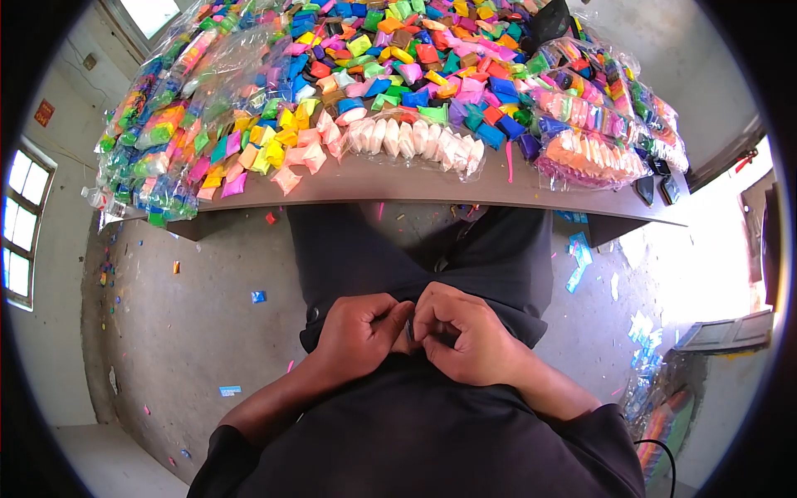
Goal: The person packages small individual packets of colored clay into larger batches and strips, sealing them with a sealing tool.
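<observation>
My left hand point(359, 334) and my right hand point(471, 339) meet in front of my lap, over the dark clothing. Fingers and thumbs on both are curled into a pinch. A small dark sliver shows between the fingertips, too small to name. Beyond my knees, on the table, a clear plastic bag point(415, 141) holds a row of pale pink packets. Loose yellow packets point(274, 152) lie left of it, and both hands are well apart from them.
A large heap of small coloured packets point(398, 70) covers the table point(349, 187). Filled clear bags point(594, 158) stand at right, with more at left. Dark glossy objects point(656, 189) lie by the right edge. Blue wrapper scraps point(579, 259) litter the floor.
</observation>
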{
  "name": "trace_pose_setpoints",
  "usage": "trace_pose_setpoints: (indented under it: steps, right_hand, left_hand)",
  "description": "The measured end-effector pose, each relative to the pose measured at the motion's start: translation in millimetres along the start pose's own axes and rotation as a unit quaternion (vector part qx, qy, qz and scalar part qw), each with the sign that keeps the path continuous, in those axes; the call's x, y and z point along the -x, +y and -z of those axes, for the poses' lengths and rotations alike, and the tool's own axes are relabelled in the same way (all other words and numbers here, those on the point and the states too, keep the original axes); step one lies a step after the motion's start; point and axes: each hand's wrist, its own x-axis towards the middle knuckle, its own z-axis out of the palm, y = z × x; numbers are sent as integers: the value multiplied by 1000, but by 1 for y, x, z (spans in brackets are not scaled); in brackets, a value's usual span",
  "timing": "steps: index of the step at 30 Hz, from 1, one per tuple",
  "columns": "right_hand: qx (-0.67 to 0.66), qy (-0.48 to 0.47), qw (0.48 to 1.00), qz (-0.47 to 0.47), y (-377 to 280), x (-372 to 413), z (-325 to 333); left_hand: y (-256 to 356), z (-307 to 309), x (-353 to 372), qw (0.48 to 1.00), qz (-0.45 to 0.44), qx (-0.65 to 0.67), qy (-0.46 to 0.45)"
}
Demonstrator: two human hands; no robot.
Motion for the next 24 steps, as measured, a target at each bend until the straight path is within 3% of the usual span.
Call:
trace_pose_setpoints:
  steps: [4, 7, 12, 14, 24]
  right_hand:
    - [6, -12, 1000, 19, 10, -2, 2]
    - [-105, -23, 993, -55, 24, -1, 4]
    - [-257, 80, 961, -56, 34, 2, 9]
    - [-239, 93, 966, -35, 35, 6, 16]
    - [-220, 58, 970, -89, 7, 6, 7]
  left_hand:
    - [2, -1, -1, 1000, -4, 18, 2]
    - [1, -1, -1, 999, -9, 39, 7]
    - [-2, 3, 1, 998, 14, 62, 24]
    - [-1, 4, 2, 996, 33, 76, 29]
    - [11, 4, -3, 996, -66, -22, 58]
